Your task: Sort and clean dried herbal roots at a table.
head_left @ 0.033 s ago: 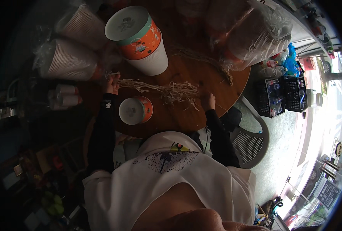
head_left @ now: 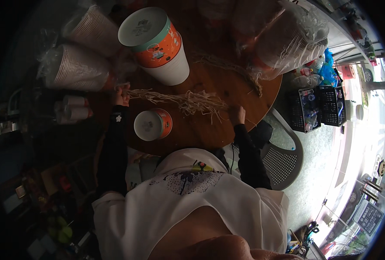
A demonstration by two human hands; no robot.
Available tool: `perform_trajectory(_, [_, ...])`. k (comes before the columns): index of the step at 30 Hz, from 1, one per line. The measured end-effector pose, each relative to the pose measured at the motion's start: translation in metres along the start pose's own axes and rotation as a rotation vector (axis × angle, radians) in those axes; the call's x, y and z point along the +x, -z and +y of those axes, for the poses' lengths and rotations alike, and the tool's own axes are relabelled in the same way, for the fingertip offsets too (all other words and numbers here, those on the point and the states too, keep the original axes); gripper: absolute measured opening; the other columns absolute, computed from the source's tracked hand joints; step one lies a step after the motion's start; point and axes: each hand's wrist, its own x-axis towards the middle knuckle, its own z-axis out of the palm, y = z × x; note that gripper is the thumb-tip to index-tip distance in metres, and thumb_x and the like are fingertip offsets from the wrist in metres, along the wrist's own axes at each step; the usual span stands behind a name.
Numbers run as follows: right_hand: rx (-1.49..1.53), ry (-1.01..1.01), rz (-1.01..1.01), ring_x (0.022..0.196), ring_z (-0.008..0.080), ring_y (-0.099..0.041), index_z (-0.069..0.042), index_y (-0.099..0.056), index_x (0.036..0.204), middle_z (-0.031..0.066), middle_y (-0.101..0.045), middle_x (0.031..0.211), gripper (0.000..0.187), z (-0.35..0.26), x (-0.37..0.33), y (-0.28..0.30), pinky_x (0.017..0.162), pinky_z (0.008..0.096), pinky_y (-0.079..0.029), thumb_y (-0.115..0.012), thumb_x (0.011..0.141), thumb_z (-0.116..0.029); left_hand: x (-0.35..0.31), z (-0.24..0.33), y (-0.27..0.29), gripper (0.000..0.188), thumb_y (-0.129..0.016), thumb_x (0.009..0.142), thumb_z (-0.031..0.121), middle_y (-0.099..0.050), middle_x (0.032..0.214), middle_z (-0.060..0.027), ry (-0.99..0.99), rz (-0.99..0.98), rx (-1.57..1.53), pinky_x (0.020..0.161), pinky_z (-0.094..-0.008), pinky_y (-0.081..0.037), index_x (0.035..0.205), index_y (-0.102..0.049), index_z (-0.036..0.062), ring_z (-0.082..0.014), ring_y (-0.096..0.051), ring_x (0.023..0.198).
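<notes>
A bundle of pale straw-like strands (head_left: pixel 179 100) lies stretched across the round brown wooden table (head_left: pixel 210 130). My left hand (head_left: pixel 122 94) is closed around the bundle's left end at the table's left edge. My right hand (head_left: pixel 237 115) is at the frayed right end near the table's front edge, its fingers curled on the strands. Both arms wear black sleeves. A small orange and white lidded cup (head_left: pixel 152 124) stands just in front of the bundle, between my hands. A large orange and white lidded tub (head_left: pixel 155 43) stands behind the bundle.
Bagged stacks of paper cups lie at the left (head_left: pixel 77 67) and at the back right (head_left: pixel 287 43). A length of rough rope (head_left: pixel 227 67) lies on the table's far side. A grey plastic chair (head_left: pixel 283 160) and black crates of bottles (head_left: pixel 316 108) stand to the right.
</notes>
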Motion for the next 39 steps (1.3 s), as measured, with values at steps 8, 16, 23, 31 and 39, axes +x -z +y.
perform_trajectory(8, [0.159, -0.139, -0.107, 0.06, 0.0227, -0.064, 0.0, -0.063, 0.078, 0.0131, -0.062, 0.064, 0.019, 0.093, -0.012, -0.01, 0.054, 0.0339, -0.051, -0.05, 0.081, -0.013, -0.011, 0.032, -0.001, 0.028, -0.038, 0.096, 0.03, -0.062, 0.102, -0.0069, 0.175, -0.021, -0.166, 0.046, -0.0195, -0.037, 0.106, -0.052, 0.0083, -0.0048, -0.032, 0.04])
perform_trajectory(16, [-0.429, 0.505, -0.104, 0.082, 0.0297, -0.06, -0.01, -0.062, 0.094, 0.0135, -0.062, 0.091, 0.02, -0.033, -0.007, -0.03, 0.069, 0.0421, -0.048, -0.056, 0.076, -0.017, -0.112, 0.061, -0.131, 0.023, -0.042, 0.094, 0.028, -0.062, 0.1, -0.0076, 0.274, -0.363, 0.063, 0.054, -0.0212, -0.035, 0.097, -0.054, 0.0079, -0.0026, -0.027, 0.042])
perform_trajectory(23, [0.533, 0.494, -0.208, 0.092, 0.0309, -0.059, -0.009, -0.057, 0.112, 0.0166, -0.058, 0.107, 0.034, -0.13, 0.017, -0.051, 0.077, 0.0353, -0.047, -0.058, 0.078, -0.012, -0.181, 0.089, -0.187, 0.027, -0.041, 0.095, 0.029, -0.064, 0.089, -0.0116, 0.323, -0.622, 0.173, 0.05, -0.0206, -0.034, 0.095, -0.053, 0.0049, -0.0025, -0.027, 0.039])
perform_trajectory(31, [0.175, 0.554, -0.238, 0.082, 0.0351, -0.057, -0.004, -0.061, 0.098, 0.0174, -0.059, 0.087, 0.02, -0.072, 0.032, -0.029, 0.069, 0.0402, -0.046, -0.055, 0.08, -0.01, -0.185, 0.105, -0.15, 0.027, -0.04, 0.095, 0.029, -0.063, 0.093, -0.0131, 0.164, -0.479, 0.213, 0.052, -0.0191, -0.033, 0.095, -0.052, 0.005, -0.0022, -0.026, 0.04])
perform_trajectory(39, [0.056, 0.385, -0.154, 0.08, 0.0336, -0.057, -0.006, -0.063, 0.09, 0.0147, -0.059, 0.085, 0.014, -0.057, 0.039, 0.025, 0.068, 0.0407, -0.047, -0.053, 0.08, -0.01, -0.199, 0.114, -0.126, 0.024, -0.041, 0.095, 0.026, -0.062, 0.095, -0.0126, 0.159, -0.329, 0.117, 0.049, -0.0181, -0.029, 0.097, -0.052, 0.0047, -0.002, -0.025, 0.04])
